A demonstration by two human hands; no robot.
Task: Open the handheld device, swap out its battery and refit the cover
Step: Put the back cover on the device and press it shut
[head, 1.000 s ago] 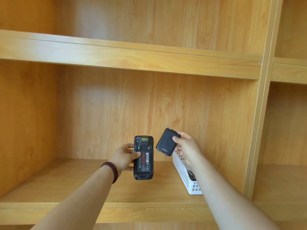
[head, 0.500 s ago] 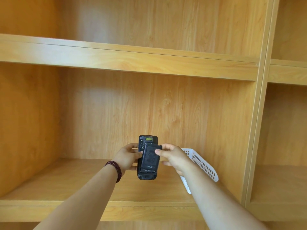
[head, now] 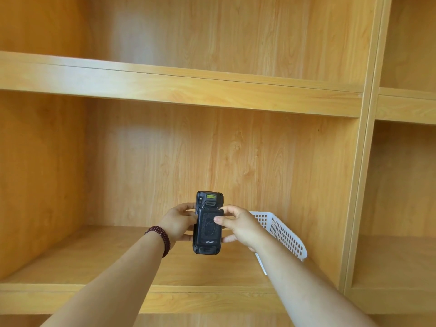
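Note:
I hold a black handheld device (head: 208, 198) upright in front of the shelf, its back facing me. My left hand (head: 178, 223) grips its left side, a dark bead bracelet on the wrist. The black back cover (head: 208, 232) lies flat over the device's back, and the battery is hidden beneath it. My right hand (head: 238, 224) holds the cover from the right, thumb pressed on its upper right corner and fingers around the device's right edge.
A white perforated plastic basket (head: 280, 232) sits on the wooden shelf (head: 94, 256) behind my right forearm, against the right upright (head: 356, 185). Another shelf board (head: 165, 83) runs above. More compartments lie to the right.
One second ago my right hand held the cover apart, up and right of the open device. It brought the cover over the battery bay, and the cover now sits flat on the back.

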